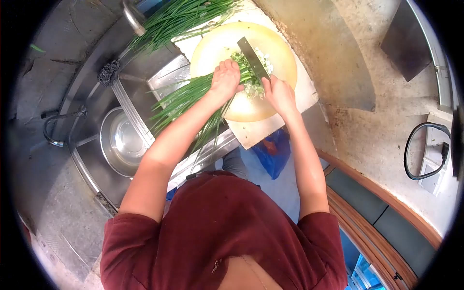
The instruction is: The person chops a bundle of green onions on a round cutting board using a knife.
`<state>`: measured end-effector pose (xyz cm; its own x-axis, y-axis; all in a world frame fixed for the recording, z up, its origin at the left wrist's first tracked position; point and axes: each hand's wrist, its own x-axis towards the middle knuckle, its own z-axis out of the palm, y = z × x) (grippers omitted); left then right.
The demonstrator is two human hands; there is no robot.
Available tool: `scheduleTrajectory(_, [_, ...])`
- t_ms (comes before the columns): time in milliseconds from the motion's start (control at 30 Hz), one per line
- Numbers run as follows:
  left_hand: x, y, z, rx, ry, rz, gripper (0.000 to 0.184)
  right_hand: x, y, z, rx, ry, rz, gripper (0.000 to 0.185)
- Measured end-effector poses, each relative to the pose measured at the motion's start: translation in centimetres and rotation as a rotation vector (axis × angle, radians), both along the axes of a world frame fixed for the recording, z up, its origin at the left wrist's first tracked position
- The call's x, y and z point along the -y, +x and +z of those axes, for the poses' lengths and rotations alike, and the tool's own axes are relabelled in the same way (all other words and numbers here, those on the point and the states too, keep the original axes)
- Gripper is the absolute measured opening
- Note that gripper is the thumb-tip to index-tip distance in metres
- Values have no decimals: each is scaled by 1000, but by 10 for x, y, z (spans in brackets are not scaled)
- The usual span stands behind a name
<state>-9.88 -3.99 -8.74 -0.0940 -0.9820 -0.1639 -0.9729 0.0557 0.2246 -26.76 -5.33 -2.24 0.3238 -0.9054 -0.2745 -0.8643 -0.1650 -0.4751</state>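
Cut portion: finely chopped green pieces [236,57] and small white bits [266,60] lie on the round yellow cutting board [284,54], at 12 to 2 o'clock and near 5.
Uncut portion: long, thin green-stalk bunch [186,98] runs from the blade off the board toward 8 o'clock, over the steel sink [91,137].
Second bunch: loose heap of long green stalks [186,21], at 11 o'clock of the board, looks whole.
Progress: my read, early; far more uncut length than chopped.
Left hand [226,77]: board's 9 o'clock, fingers bent over the bunch, pinning it beside the blade.
Right hand [281,95]: board's 4 o'clock, fingers wrapped round the handle end of the flat dark-grey metal knife [252,56]; grip details, can't tell.
Blade: tip toward 11 o'clock, at the cut end.
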Motion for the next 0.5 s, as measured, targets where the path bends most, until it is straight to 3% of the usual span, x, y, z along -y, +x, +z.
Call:
scheduleTrajectory(267, [-4, -2, -8, 15, -15, 85, 87, -28, 9, -2, -187, -18, 114, 26])
scheduleTrajectory(400, [-17, -4, 10, 101, -14, 118, 86, -24, 5, -8, -113, -40, 112, 27])
scheduleTrajectory(500, [-17, -3, -4, 39, -18, 150, 88, -20, 1, -1, -59, -30, 66, 30])
